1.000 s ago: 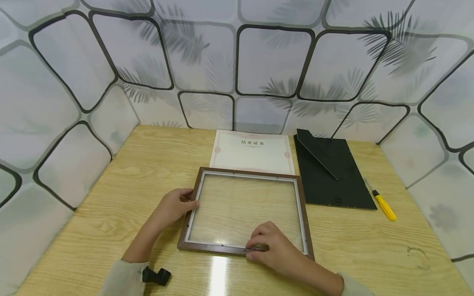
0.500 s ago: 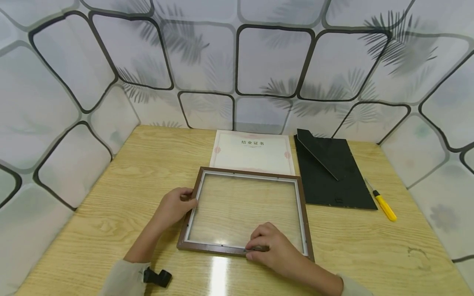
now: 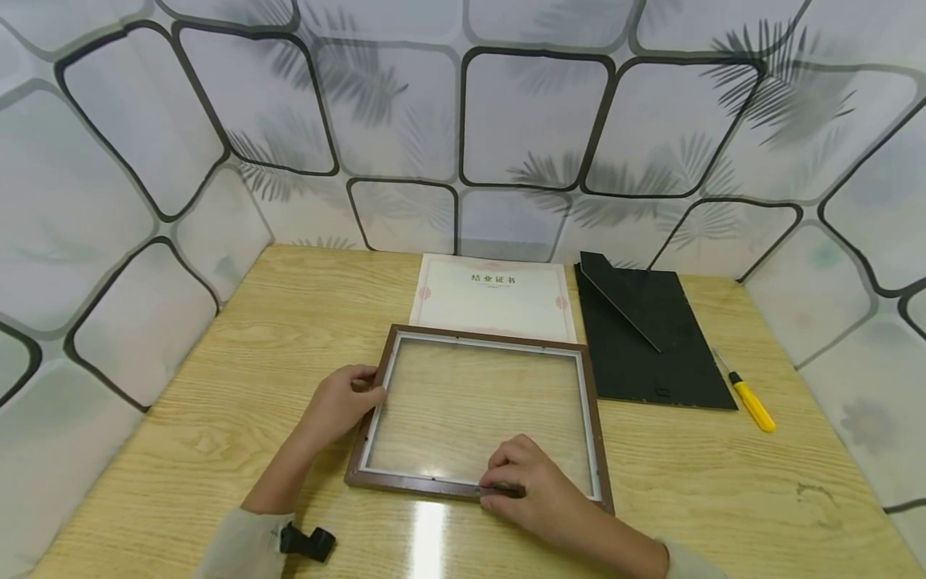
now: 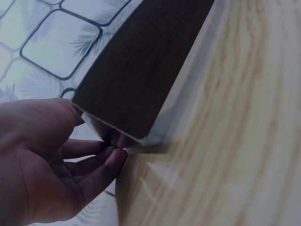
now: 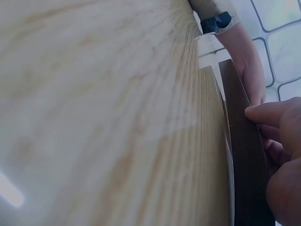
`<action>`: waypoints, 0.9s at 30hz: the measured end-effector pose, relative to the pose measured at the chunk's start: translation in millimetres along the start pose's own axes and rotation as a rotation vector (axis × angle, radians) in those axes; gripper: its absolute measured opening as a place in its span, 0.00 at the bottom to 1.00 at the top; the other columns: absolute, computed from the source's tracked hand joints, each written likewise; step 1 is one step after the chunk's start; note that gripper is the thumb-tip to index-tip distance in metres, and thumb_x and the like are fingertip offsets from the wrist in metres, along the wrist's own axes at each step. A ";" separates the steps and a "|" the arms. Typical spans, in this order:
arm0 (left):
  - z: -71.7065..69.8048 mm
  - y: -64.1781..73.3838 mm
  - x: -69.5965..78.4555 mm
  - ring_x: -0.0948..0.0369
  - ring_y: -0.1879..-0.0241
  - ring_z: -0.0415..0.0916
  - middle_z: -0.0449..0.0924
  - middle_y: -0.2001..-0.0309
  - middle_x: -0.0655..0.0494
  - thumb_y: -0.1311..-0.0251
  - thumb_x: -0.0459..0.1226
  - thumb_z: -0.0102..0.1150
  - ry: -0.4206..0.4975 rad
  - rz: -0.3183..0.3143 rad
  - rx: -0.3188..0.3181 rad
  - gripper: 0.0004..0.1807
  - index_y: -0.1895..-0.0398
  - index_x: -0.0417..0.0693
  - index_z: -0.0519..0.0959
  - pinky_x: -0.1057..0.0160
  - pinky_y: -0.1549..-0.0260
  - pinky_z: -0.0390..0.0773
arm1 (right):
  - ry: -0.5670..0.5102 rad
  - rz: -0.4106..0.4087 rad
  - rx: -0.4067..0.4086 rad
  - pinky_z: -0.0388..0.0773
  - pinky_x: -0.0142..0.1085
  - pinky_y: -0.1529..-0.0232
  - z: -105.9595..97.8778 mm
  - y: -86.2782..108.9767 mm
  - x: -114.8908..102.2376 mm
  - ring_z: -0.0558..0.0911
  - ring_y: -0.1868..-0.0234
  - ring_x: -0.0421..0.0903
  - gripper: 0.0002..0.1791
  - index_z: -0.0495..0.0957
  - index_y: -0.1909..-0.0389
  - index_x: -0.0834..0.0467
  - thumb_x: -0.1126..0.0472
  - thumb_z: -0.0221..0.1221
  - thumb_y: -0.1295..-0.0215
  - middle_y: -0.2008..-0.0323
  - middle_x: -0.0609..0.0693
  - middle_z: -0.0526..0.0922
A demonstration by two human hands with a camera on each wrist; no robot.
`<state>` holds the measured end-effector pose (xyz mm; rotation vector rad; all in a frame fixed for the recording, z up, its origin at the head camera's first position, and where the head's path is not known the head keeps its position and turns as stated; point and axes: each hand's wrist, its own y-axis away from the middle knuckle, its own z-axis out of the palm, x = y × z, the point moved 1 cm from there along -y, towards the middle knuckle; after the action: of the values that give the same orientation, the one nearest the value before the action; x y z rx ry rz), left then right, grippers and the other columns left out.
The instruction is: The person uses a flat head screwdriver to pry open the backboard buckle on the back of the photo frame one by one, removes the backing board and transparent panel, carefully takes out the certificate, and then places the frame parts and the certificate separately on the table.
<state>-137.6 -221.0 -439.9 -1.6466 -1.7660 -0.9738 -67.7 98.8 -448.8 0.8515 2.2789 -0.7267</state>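
Observation:
A brown picture frame (image 3: 600, 434) with a pale inner lip lies on the wooden table in the head view. Wood grain shows through its clear pane (image 3: 470, 402). My left hand (image 3: 342, 408) grips the left side, thumb over the inner edge. In the left wrist view, fingers of that hand (image 4: 51, 165) bend beneath the dark bar (image 4: 141, 66). With thumb and curled fingers, my right hand (image 3: 531, 490) holds the near bar right of its middle. The right wrist view has the right hand (image 5: 284, 141) against the bar's outer face; some fingertips are hidden.
A printed certificate (image 3: 492, 301) lies behind the frame, partly covered by its far edge. To the right rests a black backing board (image 3: 673, 354) with a stand leg (image 3: 615, 301). Beside it lies a yellow-handled screwdriver (image 3: 752, 406). Patterned walls (image 3: 535, 121) border the table.
The frame's near-left corner has shifted very slightly left and away from me. Both hands keep the same holds; the certificate, board and screwdriver stay put.

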 end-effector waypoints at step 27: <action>-2.0 -4.3 -1.1 0.43 0.36 0.73 0.72 0.34 0.34 0.32 0.39 0.57 0.380 -0.078 -0.112 0.31 0.30 0.36 0.63 0.49 0.38 0.75 | 0.004 0.028 0.038 0.77 0.29 0.55 1.1 -0.3 -0.9 0.72 0.53 0.34 0.05 0.87 0.62 0.48 0.59 0.70 0.38 0.56 0.34 0.78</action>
<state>-142.0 -223.3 -440.2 -1.3531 -1.5490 -1.3433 -67.0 97.6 -448.8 0.9008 2.2585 -0.7593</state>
